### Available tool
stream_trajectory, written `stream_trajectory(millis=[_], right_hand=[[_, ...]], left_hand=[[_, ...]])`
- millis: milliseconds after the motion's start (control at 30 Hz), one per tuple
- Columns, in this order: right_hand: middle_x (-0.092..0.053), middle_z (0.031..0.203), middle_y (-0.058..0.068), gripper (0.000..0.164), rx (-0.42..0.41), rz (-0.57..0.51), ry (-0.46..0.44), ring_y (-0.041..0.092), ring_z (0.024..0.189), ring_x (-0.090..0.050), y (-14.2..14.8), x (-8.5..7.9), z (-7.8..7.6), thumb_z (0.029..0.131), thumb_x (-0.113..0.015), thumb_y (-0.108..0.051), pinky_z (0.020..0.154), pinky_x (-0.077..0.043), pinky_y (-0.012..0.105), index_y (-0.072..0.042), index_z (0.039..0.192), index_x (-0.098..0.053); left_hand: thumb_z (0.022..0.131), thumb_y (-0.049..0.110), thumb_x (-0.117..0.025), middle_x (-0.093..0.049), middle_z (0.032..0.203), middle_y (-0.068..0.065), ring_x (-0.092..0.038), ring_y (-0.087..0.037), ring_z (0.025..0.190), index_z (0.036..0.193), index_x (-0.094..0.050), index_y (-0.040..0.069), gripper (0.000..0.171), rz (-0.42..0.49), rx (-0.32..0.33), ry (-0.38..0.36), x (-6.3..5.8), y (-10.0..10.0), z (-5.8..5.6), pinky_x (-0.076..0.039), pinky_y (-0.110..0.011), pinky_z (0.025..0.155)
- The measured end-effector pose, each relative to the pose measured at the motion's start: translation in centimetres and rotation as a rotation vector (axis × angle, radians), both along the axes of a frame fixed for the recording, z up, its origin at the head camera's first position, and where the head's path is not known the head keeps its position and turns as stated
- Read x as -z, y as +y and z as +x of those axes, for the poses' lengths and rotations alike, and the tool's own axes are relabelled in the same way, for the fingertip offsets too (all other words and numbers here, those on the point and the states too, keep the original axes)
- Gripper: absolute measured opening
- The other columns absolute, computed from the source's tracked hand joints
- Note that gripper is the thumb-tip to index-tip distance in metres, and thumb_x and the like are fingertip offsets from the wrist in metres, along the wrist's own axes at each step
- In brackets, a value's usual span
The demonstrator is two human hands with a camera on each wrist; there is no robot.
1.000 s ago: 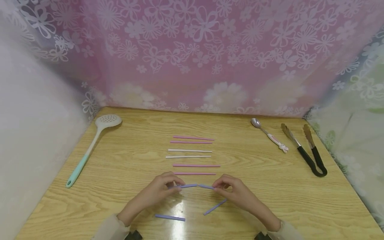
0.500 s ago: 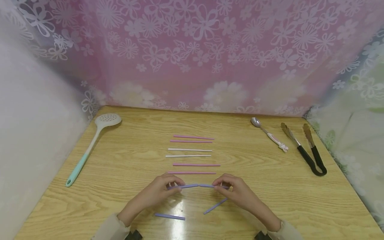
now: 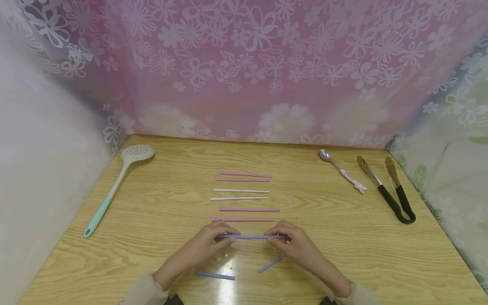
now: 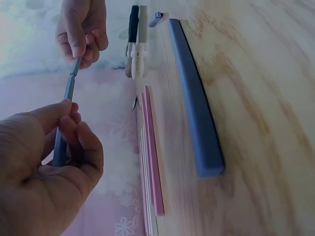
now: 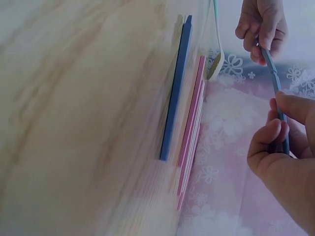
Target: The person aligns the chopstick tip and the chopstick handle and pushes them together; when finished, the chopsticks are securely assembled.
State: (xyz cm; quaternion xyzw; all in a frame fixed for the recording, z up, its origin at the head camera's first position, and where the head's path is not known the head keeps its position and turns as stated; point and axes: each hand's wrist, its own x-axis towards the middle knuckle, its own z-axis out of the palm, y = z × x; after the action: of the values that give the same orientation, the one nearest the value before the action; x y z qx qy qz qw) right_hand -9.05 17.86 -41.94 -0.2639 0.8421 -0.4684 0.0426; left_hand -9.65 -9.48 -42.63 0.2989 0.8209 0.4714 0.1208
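Observation:
Both hands hold the two halves of a blue-violet chopstick (image 3: 248,237), end to end in a nearly straight line above the table. My left hand (image 3: 206,242) pinches the left half between thumb and fingers. On the right half, my right hand (image 3: 295,242) has the same pinch. A notched joint shows between the halves in the left wrist view. Two more blue-violet chopstick halves lie on the wood: one half (image 3: 216,275) near the left forearm, the other half (image 3: 271,263) slanting under the right hand, its far end hidden.
Beyond the hands, pink chopsticks (image 3: 249,209) and white chopsticks (image 3: 240,198) lie in rows on the wooden table (image 3: 171,178). A slotted skimmer (image 3: 121,178) rests at the left; a spoon (image 3: 339,167) and black-handled tongs (image 3: 389,199) lie at the right. Flowered cloth hangs behind.
The hands have drawn slightly closer together. The small gap and bend between the two chopstick halves have given way to a nearly straight line.

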Motion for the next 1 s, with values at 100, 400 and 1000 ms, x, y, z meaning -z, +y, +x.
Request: stream_trajectory(millis=[100,400,1000], right_hand=[[-0.059,0.084,-0.003,0.011,0.014,-0.016,0.027,0.0,0.068,-0.046,-0.2,0.1,0.1,0.087,-0.066,-0.011,0.057,-0.045,0.018,-0.006,0.095,-0.069],[-0.057,0.081,-0.006,0.008,0.044,-0.052,0.115,-0.001,0.064,-0.043,-0.8,-0.2,0.5,0.084,-0.068,-0.006,0.052,-0.042,0.017,-0.006,0.091,-0.07],[-0.055,0.08,-0.004,0.007,0.047,-0.102,0.16,-0.001,0.061,-0.04,-1.7,-0.4,1.3,0.084,-0.066,-0.002,0.049,-0.039,0.016,-0.004,0.091,-0.068]], left_hand=[[0.095,0.02,-0.055,-0.063,0.107,-0.003,-0.058,-0.008,0.091,0.113,-0.064,0.005,0.025,0.017,-0.015,-0.009,0.0,0.1,0.1,-0.051,-0.019,0.08],[0.095,0.022,-0.055,-0.058,0.096,0.004,-0.046,-0.002,0.079,0.109,-0.065,0.005,0.024,0.063,-0.042,0.042,-0.5,0.2,0.4,-0.047,-0.018,0.07],[0.093,0.011,-0.057,-0.057,0.095,-0.002,-0.042,0.002,0.075,0.105,-0.066,0.001,0.017,0.099,-0.033,0.164,-0.3,0.4,1.0,-0.046,-0.017,0.064]])
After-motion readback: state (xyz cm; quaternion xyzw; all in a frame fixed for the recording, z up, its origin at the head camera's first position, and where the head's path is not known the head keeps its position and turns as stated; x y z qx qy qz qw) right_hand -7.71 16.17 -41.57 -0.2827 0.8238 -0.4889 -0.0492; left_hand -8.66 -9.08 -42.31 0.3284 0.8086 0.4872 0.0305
